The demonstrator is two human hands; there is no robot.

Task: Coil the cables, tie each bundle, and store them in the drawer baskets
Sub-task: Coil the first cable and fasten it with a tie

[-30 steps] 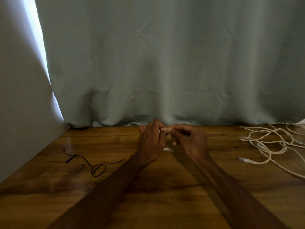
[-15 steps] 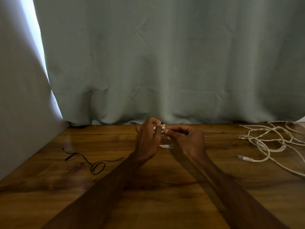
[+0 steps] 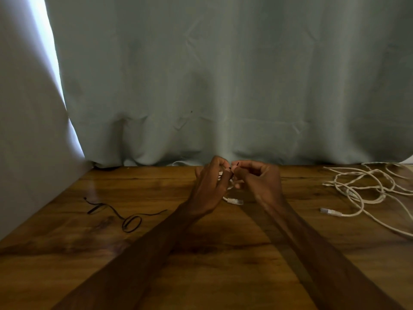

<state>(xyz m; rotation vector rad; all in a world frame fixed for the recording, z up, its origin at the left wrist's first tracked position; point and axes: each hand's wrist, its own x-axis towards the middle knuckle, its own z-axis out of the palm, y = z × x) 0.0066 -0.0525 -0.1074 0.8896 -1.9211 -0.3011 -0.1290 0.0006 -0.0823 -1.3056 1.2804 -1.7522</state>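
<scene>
Left hand [image 3: 210,186] grips a white cable [image 3: 234,201] I barely see, right hand [image 3: 261,182] pinches a black tie [image 3: 238,163]

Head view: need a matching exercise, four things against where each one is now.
Things:
1. black tie strip
2. white cable bundle
3. loose white cable
4. curtain

Places:
A. hangs behind the table's far edge
B. sprawled uncoiled on the table, right side
C. in the grip of the left hand and right hand
D. lies on the table, left of the arms

Pairs: 1-D, 2-C, 3-B, 4-A
</scene>
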